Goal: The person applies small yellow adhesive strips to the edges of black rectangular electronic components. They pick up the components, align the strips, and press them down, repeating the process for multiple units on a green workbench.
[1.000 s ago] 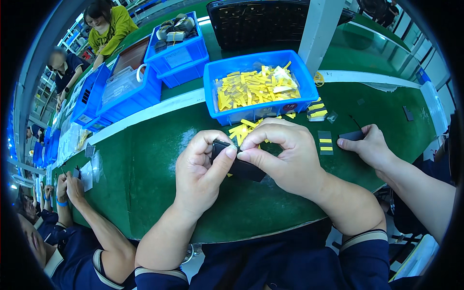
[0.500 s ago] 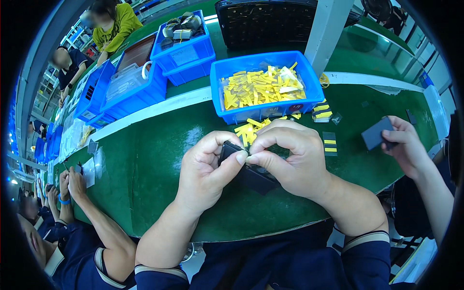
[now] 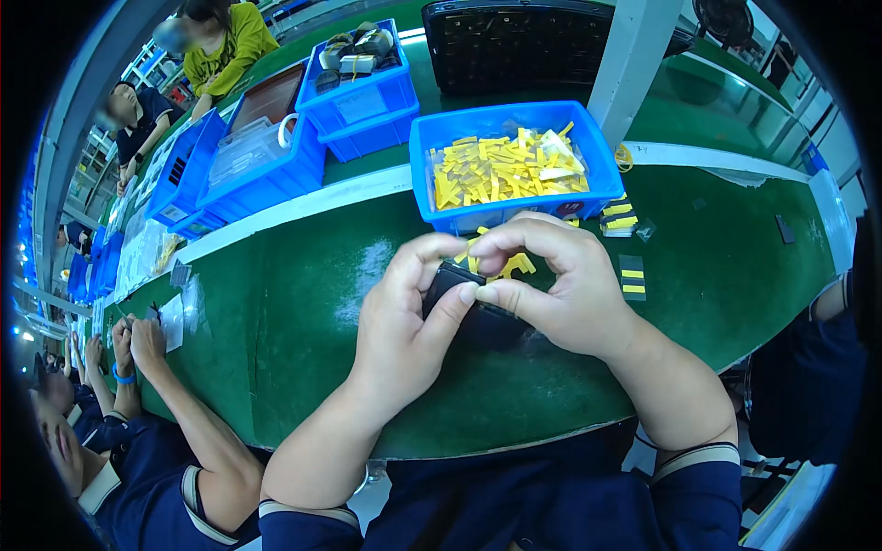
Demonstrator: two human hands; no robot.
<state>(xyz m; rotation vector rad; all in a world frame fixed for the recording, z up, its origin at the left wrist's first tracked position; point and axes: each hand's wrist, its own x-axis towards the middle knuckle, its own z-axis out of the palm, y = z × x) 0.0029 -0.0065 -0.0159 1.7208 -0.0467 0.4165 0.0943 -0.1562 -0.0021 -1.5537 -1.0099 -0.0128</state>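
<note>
A small black, flat, box-like part [image 3: 444, 281] is held in front of me, above the green table. My left hand [image 3: 404, 317] is closed round its left side, with the thumb along the near face. My right hand [image 3: 565, 285] grips the part's right end, its thumb tip against the near corner and its index finger bent over the top. Much of the part is hidden by my fingers. Just beyond my hands lie loose yellow strips [image 3: 520, 264], partly covered by my right hand.
A blue bin [image 3: 514, 213] of yellow strips stands behind my hands. To its right are a stack of yellow-striped pieces [image 3: 618, 219] and a clear sheet with yellow strips [image 3: 632, 279]. More blue bins [image 3: 262, 184] stand at the left. A co-worker's hands [image 3: 138, 340] work there.
The co-worker's hand holding a dark block at the right has left the view. My right index finger has lifted away from the thumb tip at the black part's edge.
</note>
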